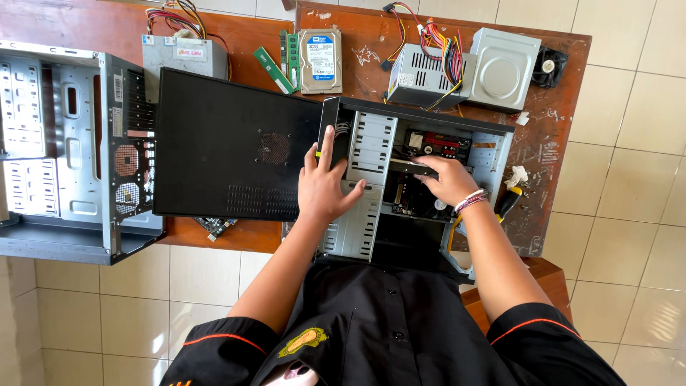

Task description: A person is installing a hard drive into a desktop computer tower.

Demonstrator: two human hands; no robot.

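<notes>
An open computer case lies on its side on the wooden table, its drive bays and the motherboard showing. My left hand rests on the case's front edge by the drive cage, fingers spread. My right hand reaches inside the case and grips a thin dark flat part over the motherboard. A bracelet sits on that wrist.
A black side panel lies left of the case. Further left stands a second grey case. At the back lie a hard drive, memory sticks, two power supplies with wires, an optical drive and a fan. A screwdriver lies at right.
</notes>
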